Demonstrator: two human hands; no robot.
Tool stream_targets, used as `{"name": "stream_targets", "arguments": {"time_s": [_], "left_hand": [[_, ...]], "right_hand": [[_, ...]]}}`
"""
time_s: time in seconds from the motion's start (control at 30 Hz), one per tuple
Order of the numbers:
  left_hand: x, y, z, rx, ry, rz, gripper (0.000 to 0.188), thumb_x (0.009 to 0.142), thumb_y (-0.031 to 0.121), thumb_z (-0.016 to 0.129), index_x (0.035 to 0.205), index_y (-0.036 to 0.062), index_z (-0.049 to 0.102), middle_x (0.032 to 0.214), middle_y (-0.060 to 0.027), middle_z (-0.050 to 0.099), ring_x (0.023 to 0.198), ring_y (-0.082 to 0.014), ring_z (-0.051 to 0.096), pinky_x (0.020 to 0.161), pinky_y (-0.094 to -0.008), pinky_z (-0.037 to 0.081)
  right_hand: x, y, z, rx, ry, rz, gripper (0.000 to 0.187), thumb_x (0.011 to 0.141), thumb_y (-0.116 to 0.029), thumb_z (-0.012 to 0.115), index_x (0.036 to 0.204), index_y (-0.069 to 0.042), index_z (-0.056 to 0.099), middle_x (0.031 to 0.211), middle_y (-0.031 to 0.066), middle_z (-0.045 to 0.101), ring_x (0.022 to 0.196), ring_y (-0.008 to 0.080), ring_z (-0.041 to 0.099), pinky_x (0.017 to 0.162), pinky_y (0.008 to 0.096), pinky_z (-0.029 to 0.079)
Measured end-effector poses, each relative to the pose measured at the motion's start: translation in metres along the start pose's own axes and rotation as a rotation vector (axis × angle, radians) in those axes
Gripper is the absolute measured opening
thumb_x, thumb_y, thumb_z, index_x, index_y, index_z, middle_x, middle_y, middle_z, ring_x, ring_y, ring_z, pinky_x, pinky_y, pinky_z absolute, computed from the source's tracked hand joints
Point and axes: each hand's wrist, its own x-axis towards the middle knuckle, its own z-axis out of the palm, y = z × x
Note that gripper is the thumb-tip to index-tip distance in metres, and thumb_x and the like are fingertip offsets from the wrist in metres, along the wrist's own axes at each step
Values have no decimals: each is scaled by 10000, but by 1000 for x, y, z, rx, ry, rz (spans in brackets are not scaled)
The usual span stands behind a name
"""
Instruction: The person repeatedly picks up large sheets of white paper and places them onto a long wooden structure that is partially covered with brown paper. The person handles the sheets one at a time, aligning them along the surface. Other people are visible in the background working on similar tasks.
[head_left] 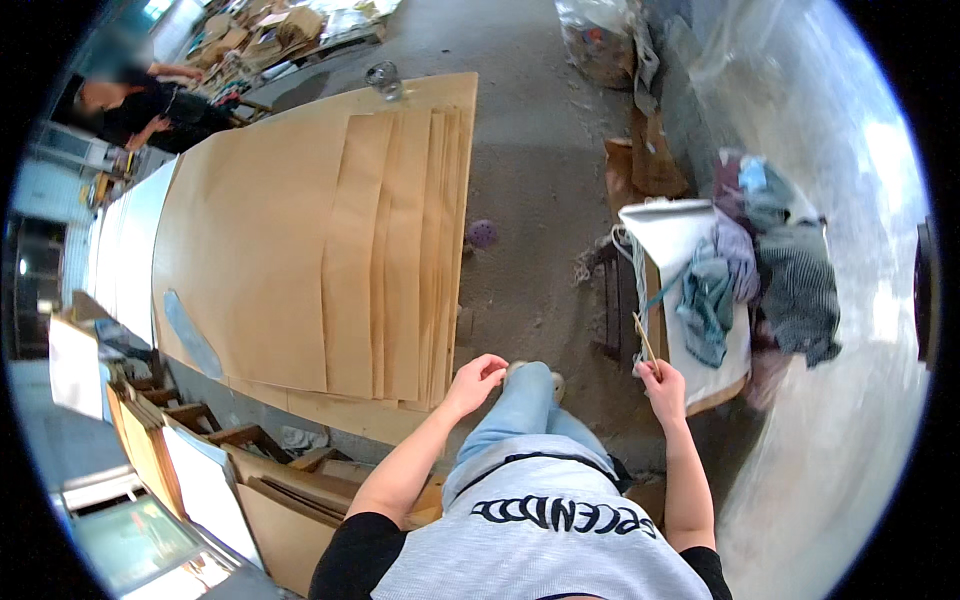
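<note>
My right hand (660,385) is closed on a thin tan stick (644,335) that points up and away from me. It is beside the near left corner of a white-topped surface (700,375), where white cords (638,270) hang along the edge. Fabric pieces lie on that surface: a teal cloth (708,305) and a striped dark cloth (800,285). My left hand (480,380) hovers by my left knee, fingers loosely bent and apart, with nothing visible in it. It is close to the near right corner of a stack of brown paper sheets (350,250).
Cardboard and boards (290,520) lean at the lower left. A person (165,110) stands beyond the table at the far left. A clear plastic bag (600,40) stands at the far right, near a translucent sheet (830,120). A purple round thing (482,234) lies on the floor.
</note>
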Motion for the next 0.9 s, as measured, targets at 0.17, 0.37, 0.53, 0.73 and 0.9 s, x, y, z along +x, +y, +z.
{"name": "stream_targets", "arguments": {"time_s": [0.17, 0.37, 0.53, 0.73, 0.9], "left_hand": [[51, 43, -23, -19, 173, 47, 188, 814, 134, 566, 976, 43, 535, 794, -25, 583, 707, -89, 538, 645, -226, 442], [165, 104, -80, -52, 394, 211, 296, 780, 117, 615, 1043, 48, 498, 805, -32, 561, 726, -92, 534, 652, -230, 443], [261, 160, -139, -84, 627, 307, 435, 724, 138, 681, 1086, 52, 454, 919, -67, 553, 801, -133, 539, 691, -245, 453], [338, 204, -218, -93, 945, 241, 575, 684, 182, 716, 1154, 70, 404, 1031, -87, 527, 887, -162, 520, 702, -270, 450], [414, 213, -275, -143, 1122, 121, 712, 627, 222, 747, 1199, 49, 361, 1139, -122, 463, 983, -224, 486, 745, -326, 451]], "right_hand": [[125, -78, 8, 234, -284, 33, 219, 852, -232, 524, 863, -44, 636, 522, -9, 497, 431, 52, 429, 414, 211, 352], [262, -220, 54, 81, -473, -306, 223, 827, -209, 556, 889, -2, 613, 595, 37, 565, 492, 89, 550, 467, 225, 437], [372, -328, 102, -110, -531, -612, 185, 771, -186, 596, 881, -39, 620, 659, 83, 594, 570, 189, 585, 544, 282, 460], [469, -452, 195, -396, -536, -1080, 328, 687, -218, 647, 993, -116, 587, 908, 100, 592, 816, 283, 579, 680, 362, 465], [539, -529, 297, -696, -679, -1390, 612, 630, -255, 696, 1188, -193, 453, 1168, 108, 474, 899, 266, 568, 733, 359, 475]]}}
